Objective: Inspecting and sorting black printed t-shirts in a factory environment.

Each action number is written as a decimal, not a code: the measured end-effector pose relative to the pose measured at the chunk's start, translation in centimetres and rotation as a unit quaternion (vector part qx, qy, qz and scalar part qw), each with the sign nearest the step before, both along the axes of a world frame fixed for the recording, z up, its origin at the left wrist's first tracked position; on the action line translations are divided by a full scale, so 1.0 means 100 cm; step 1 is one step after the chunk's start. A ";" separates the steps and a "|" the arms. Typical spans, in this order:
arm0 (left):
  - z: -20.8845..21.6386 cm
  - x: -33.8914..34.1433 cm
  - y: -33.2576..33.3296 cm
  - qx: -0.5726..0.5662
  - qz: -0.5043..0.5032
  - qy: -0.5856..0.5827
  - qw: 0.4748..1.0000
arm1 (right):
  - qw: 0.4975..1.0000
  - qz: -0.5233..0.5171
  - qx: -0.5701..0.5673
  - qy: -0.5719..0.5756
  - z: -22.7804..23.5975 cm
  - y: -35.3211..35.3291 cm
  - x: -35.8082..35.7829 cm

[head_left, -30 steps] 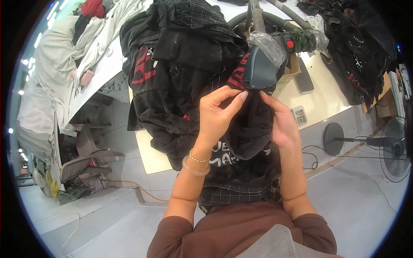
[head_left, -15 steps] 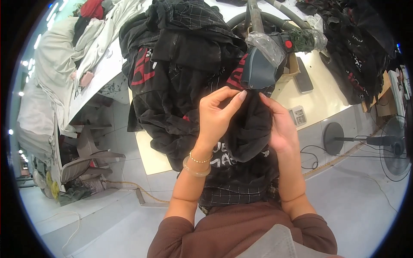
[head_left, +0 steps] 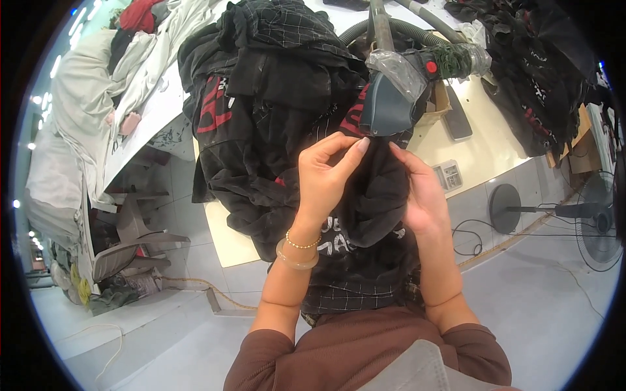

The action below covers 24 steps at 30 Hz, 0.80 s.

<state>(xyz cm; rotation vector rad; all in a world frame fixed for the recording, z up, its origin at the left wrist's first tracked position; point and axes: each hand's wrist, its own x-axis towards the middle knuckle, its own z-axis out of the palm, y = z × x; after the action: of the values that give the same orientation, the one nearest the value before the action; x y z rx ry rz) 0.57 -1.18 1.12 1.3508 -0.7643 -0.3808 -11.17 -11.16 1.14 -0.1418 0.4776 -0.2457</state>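
Cream table [head_left: 489, 150]: at its edge, the left hand [head_left: 324, 179] pinches a black garment [head_left: 378, 202], thumb to forefinger, just below a grey machine [head_left: 387, 109]; the right hand [head_left: 425, 195] curves loosely beside the garment, its grip unclear. Work looks unfinished; which clothes [head_left: 280, 81] heaped beyond are done cannot be told.

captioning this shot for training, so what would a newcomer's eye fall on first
Probably the big pile of black clothes heaped on the table left of centre, some with red print. Next, just below a blue-grey machine with a red button, the left hand, its grip pinched at black cloth, and the right hand at the cloth's other side. Far right, a fan stands out too.
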 end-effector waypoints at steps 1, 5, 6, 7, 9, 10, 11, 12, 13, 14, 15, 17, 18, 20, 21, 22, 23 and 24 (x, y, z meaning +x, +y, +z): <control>0.000 0.000 0.000 0.002 0.000 0.005 1.000 | 1.000 -0.002 -0.002 0.004 0.000 0.001 0.001; -0.001 0.001 0.001 0.006 0.002 0.026 1.000 | 1.000 0.005 -0.003 -0.010 -0.006 0.000 0.001; 0.000 0.001 0.000 0.005 0.000 0.011 1.000 | 1.000 -0.001 -0.003 -0.001 -0.002 -0.001 0.000; 0.000 0.000 0.000 0.004 -0.001 -0.005 1.000 | 1.000 -0.007 -0.003 0.008 0.000 -0.001 -0.001; 0.000 0.001 0.000 0.006 0.000 -0.008 1.000 | 1.000 0.001 -0.002 -0.005 -0.002 -0.003 -0.001; 0.000 0.001 0.000 0.006 0.000 -0.009 1.000 | 1.000 0.006 -0.002 -0.017 -0.003 -0.004 -0.002; -0.001 0.001 0.000 0.006 0.000 -0.009 1.000 | 1.000 0.007 -0.002 -0.017 -0.001 -0.003 -0.002; -0.001 0.001 0.000 0.005 0.000 -0.010 1.000 | 1.000 -0.004 -0.022 -0.007 0.002 -0.002 -0.003; -0.001 0.000 0.001 0.003 0.000 -0.011 1.000 | 0.999 -0.015 -0.042 0.004 0.004 -0.001 -0.004; -0.001 0.000 0.002 0.003 0.001 -0.012 1.000 | 0.999 -0.014 -0.043 0.003 0.003 -0.002 -0.005; -0.001 0.001 0.002 0.013 0.009 -0.049 0.999 | 0.989 -0.027 -0.143 0.001 0.000 -0.005 -0.007; -0.001 0.002 0.003 0.022 0.017 -0.087 0.996 | 0.969 -0.039 -0.242 -0.002 -0.007 -0.008 -0.010; -0.001 0.002 0.004 0.033 0.021 -0.105 0.994 | 0.943 -0.052 -0.328 0.029 -0.010 -0.008 -0.011; -0.002 0.001 0.005 0.043 0.023 -0.122 0.991 | 0.907 -0.065 -0.411 0.061 -0.011 -0.007 -0.012; -0.003 0.001 0.005 0.041 0.035 -0.130 0.990 | 0.881 -0.080 -0.460 0.074 -0.008 -0.005 -0.011; -0.003 0.000 0.005 0.039 0.046 -0.139 0.989 | 0.852 -0.094 -0.508 0.086 -0.006 -0.004 -0.010; -0.003 -0.001 0.004 0.039 0.047 -0.139 0.988 | 0.852 -0.094 -0.508 0.085 -0.005 -0.003 -0.009; -0.004 -0.002 0.003 0.035 0.051 -0.148 0.987 | 0.788 -0.097 -0.596 0.120 -0.005 -0.003 -0.009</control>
<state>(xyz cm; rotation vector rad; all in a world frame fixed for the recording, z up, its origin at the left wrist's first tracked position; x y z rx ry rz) 0.41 -0.86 0.73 1.5259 -0.9281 -0.1266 -12.06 -11.48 0.61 -1.3944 0.5303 -0.7211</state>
